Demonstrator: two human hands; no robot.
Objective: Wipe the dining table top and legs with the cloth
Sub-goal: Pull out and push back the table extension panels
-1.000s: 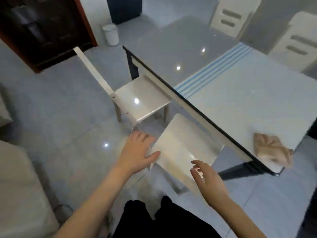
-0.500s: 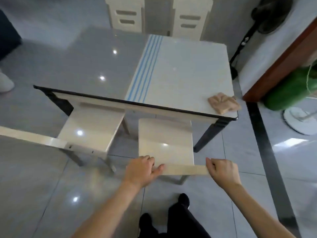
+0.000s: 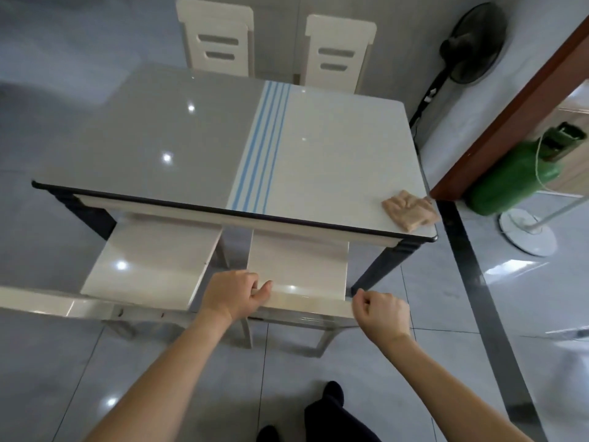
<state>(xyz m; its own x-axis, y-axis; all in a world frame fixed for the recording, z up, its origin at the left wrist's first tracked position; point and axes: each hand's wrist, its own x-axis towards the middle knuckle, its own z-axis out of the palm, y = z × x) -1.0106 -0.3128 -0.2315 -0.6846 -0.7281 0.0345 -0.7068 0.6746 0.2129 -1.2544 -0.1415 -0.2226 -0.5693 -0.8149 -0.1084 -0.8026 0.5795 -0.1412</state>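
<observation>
Both hands, spread loose over the chair seat a second ago, now sit curled at the top rail of a glossy cream chair [image 3: 296, 269] tucked partway under the near edge of a glossy dining table [image 3: 159, 132]. The tabletop is half grey and half cream, split by thin blue stripes and trimmed in black.

The left hand [image 3: 234, 293] grasps the left end of the rail, fingers folded over it and thumb lying along its front. The right hand [image 3: 382, 311] is clenched at the rail's right end; whether it grips the rail or only sits just beside it cannot be told.

A crumpled beige cloth [image 3: 409, 210] lies untouched on the tabletop at the near right corner, well apart from both hands, above a dark table leg [image 3: 385, 266].

A second cream chair [image 3: 149, 260] stands just left of the first, turned sideways. Two more cream slot-backed chairs [image 3: 220, 36] line the far side.

A black pedestal fan [image 3: 471, 43] stands by the wall at right. Near it are a brown door frame [image 3: 510, 106], a green gas cylinder [image 3: 510, 177] and a round white stand base [image 3: 527, 231] on the grey tiled floor [image 3: 47, 378]. The person's dark trouser legs [image 3: 334, 413] show at the bottom.
</observation>
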